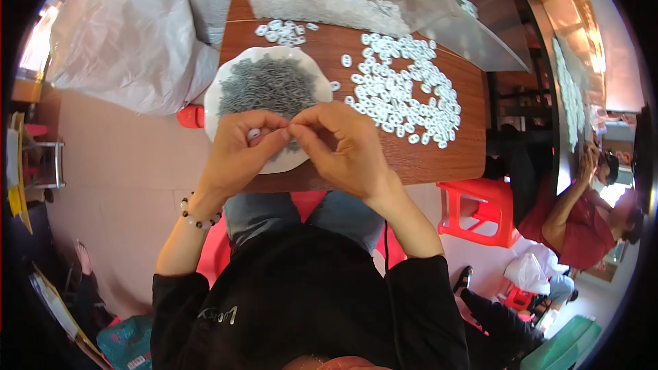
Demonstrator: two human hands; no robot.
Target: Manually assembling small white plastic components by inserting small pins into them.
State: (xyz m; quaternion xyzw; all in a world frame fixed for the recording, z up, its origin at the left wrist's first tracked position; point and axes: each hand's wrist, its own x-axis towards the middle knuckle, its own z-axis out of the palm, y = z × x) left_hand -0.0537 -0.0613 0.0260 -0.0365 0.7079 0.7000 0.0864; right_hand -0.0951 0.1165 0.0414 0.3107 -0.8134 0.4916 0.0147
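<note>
L hand (235, 149) is gripping white pc. (254, 134), R hand (348, 147) is pinching something (can't ID); many grey pcs. (266, 85) apparently remaining at left, done qty. unclear.

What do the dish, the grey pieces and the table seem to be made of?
Dish: smooth plastic or ceramic; white, wavy rim.
Grey pieces: perhaps metal by colour, matte; too small to tell.
Table: wood or laminate, slightly shiny; brown grain.
</note>
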